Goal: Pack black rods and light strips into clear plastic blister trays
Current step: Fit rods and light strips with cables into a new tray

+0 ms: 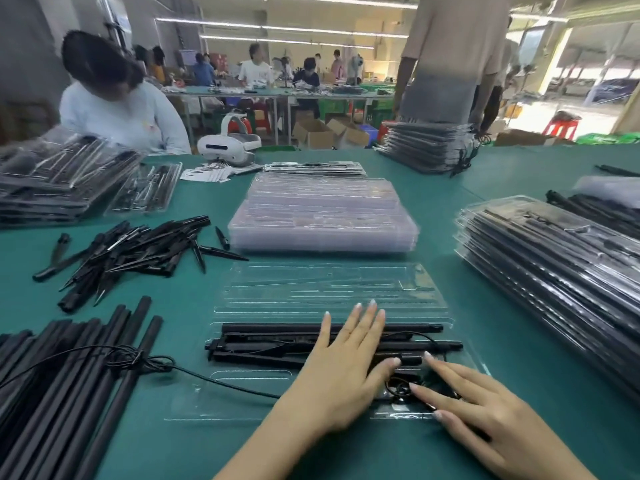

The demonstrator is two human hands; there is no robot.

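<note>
Hands flat over open clear blister tray (pixel 242 393) on green worktop (pixel 485 188). Left hand (pixel 343 372), fingers straight, presses black rods (pixel 270 341) seated in tray. Right hand (pixel 485 407), fingers straight, rests on coiled cable (pixel 401 388) beside rods.

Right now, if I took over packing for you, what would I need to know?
Left hand: open, flat on the black rods in the near half of the open tray.
Right hand: open, fingers pressing the coiled cable into its pocket.
Done: rods and cable are in the tray.
Left: the clear lid half lies open beyond; it probably needs folding over.
Supplies: empty trays ahead, loose rods near left, spikes far left, packed trays right.
</note>
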